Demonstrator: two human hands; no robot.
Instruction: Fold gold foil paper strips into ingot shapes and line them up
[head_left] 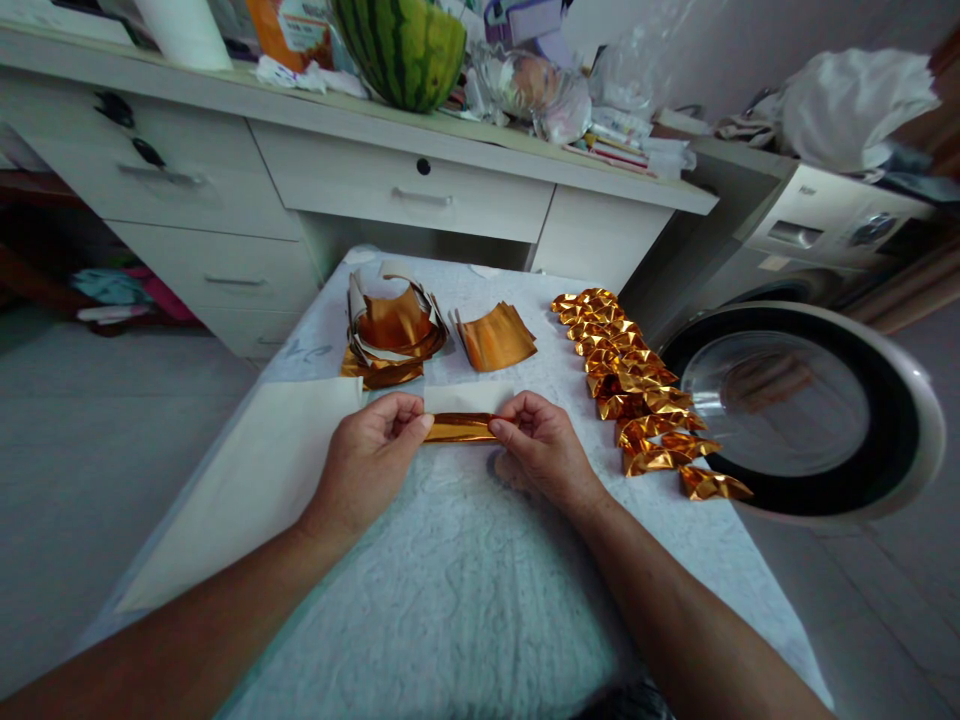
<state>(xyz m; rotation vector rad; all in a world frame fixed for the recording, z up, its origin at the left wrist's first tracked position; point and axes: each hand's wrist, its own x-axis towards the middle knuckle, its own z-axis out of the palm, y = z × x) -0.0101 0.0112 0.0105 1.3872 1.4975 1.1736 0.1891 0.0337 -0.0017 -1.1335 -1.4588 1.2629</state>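
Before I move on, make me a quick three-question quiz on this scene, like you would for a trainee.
1. True or false: the left hand and the right hand both hold the gold strip.
2. Where do the folded gold pieces sit? A: on the floor; B: along the right side of the table; C: beside the watermelon.
3. Fill in the blank: the door of the washing machine stands (blank).

Key: 1. True. 2. B. 3. Open.

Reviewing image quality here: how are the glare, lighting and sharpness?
Head view: bright glints on the folded, shiny gold foil-like paper pieces; head view: dim shadow beneath the white rectangular drawer unit; head view: left hand and right hand fairly sharp, dark patch at the bottom edge too murky to identify.
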